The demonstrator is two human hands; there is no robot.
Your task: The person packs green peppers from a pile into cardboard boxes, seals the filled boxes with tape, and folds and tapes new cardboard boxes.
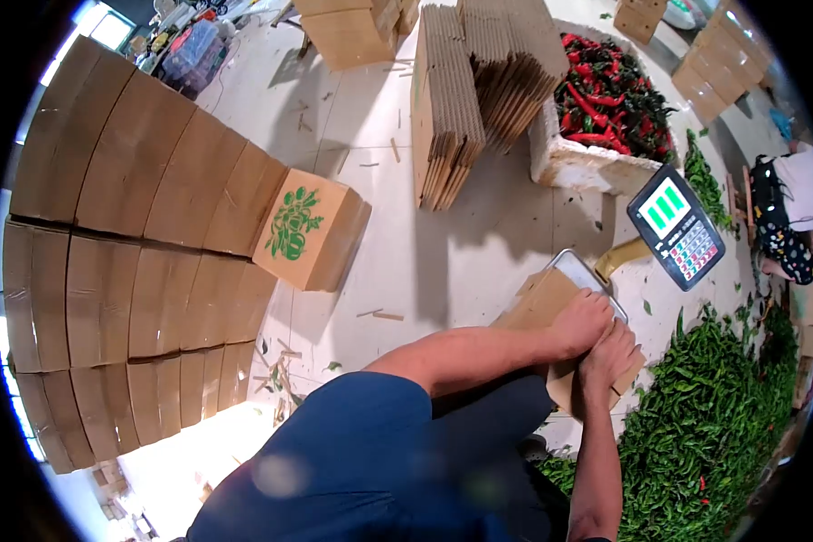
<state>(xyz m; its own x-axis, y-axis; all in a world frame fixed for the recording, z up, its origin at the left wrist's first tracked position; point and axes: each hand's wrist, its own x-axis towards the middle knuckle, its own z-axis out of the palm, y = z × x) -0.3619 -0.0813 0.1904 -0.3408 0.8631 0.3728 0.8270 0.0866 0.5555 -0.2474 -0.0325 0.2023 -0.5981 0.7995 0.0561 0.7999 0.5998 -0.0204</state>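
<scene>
A cardboard box [542,300] lies on the metal pan [571,264] of a digital scale, partly covered by my arms. My left hand [582,323] rests on the box, its fingers curled over the cardboard near the pan's edge. Right beside it, my right hand [611,355] also has bent fingers gripping the box's flaps. The two hands nearly touch. The scale's display [676,226], with green lit digits and a keypad, stands just beyond the pan. What is inside the box is hidden.
Stacked cartons [144,298] form a wall at left, beside a box with a green vegetable print [312,230]. Folded cardboard [447,108] stands ahead, near a foam crate [551,163] of red and green chillies. Green peppers [705,415] are heaped at right. Another person [786,199] sits far right.
</scene>
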